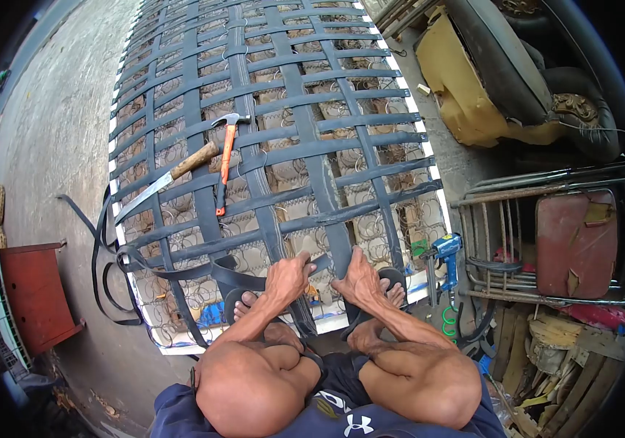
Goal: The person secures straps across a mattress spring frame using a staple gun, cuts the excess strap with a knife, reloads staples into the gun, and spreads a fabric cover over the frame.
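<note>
Holding loose strap (245,279): left hand (288,280); right hand (360,280) touching webbing (315,150).

On the webbing (316,150) of the frame (181,350), the hammer (229,142) is lying left of centre, with the knife (148,193) resting just left of it, reaching to the left edge. A loose strap (174,275) is trailing across the near left corner. The power tool (446,252) is sitting by the near right corner.
</note>
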Demonstrator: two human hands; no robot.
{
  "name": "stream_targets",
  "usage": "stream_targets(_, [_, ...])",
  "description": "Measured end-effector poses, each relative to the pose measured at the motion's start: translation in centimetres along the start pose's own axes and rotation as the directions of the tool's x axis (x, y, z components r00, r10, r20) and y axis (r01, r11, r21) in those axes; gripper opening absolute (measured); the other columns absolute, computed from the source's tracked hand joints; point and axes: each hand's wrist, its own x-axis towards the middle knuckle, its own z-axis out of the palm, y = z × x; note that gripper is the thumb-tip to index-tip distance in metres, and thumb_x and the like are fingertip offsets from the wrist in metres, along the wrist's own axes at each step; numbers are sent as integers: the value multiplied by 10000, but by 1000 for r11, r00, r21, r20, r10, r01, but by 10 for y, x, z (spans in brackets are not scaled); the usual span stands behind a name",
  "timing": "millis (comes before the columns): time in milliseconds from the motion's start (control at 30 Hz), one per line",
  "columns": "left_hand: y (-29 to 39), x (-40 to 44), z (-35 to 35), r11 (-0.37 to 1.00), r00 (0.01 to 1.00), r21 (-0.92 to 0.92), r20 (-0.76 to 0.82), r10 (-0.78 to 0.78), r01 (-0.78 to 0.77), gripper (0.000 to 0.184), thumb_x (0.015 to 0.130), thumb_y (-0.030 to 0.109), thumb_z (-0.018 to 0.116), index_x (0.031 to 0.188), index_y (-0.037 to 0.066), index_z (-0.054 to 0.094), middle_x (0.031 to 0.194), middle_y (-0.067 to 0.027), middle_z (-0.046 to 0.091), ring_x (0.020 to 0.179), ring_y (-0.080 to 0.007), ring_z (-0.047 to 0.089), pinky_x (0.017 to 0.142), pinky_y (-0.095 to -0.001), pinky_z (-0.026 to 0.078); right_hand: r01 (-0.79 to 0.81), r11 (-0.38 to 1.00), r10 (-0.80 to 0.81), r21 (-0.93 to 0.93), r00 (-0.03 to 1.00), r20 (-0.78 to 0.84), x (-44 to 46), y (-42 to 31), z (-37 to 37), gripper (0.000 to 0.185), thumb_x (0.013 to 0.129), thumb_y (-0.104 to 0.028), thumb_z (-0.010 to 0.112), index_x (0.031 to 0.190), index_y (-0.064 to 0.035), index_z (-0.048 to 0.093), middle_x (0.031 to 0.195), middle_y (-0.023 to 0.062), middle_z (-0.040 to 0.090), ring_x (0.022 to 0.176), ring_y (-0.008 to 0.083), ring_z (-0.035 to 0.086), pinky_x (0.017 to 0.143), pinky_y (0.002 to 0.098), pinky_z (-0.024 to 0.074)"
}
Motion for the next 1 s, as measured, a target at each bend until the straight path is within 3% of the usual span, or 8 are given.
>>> stream_targets(267, [11,20,28,994,1000,-107,2,14,-14,202,914,207,619,982,19,649,789,-277,649,775,-459,648,693,-536,498,-92,990,84,106,993,86,-10,-7,-21,771,649,-219,766,1242,75,370,1011,336,607,900,474,640,785,491,521])
stream_targets(400, [-12,56,49,913,951,-389,311,0,127,292,912,72,546,1178,2,643,977,-206,704,894,-256,679,799,-364,509,-12,989,7,148,1000,31,-8,2,-15,792,666,-230,759,1274,70,350,973,344,614,891,466,649,785,491,523])
stream_targets(500, [-16,68,45,422,825,-749,566,7,510,367,853,-54,471,1183,-52,631,1068,-101,700,898,-164,658,830,-262,502,-84,982,69,169,993,93,-4,-1,-32,821,711,-273,741,1338,38,312,908,312,647,846,459,664,772,489,531])
stream_targets(667, [-25,84,54,313,794,-752,608,-7,579,360,822,-81,482,1126,-28,666,983,-85,700,800,-135,635,737,-247,494,-239,941,200,238,964,177,21,31,-43,656,911,-363,628,1433,-64,369,901,249,703,777,305,727,724,406,556])
stream_targets(700, [-28,86,59,279,797,-762,604,-21,585,356,789,-95,498,1078,-20,693,914,-71,700,723,-122,614,656,-241,484,-201,953,181,228,978,105,28,40,-31,490,956,-366,582,1341,-68,526,833,181,711,693,242,722,693,372,557])
stream_targets(800, [-19,90,51,372,756,-689,652,-56,622,369,777,-109,501,1078,-16,694,890,-62,691,697,-110,596,627,-235,463,-313,918,213,244,908,360,61,46,-27,423,955,-372,586,1208,-37,638,799,130,709,658,226,709,666,370,552])
stream_targets(867, [-23,91,63,461,776,-660,622,-106,593,321,805,-91,508,1059,-23,692,889,-76,690,760,-142,626,680,-246,480,-259,945,204,199,944,260,64,43,-24,372,952,-352,603,1038,-5,708,764,91,700,634,195,694,635,342,540])
stream_targets(1000, [-13,72,70,790,905,-537,423,-51,296,447,945,54,519,1370,-63,451,1254,-224,609,1183,-297,577,1031,-383,435,-394,817,295,421,913,282,63,42,-23,330,938,-311,630,964,6,715,739,85,700,641,158,692,620,302,535])
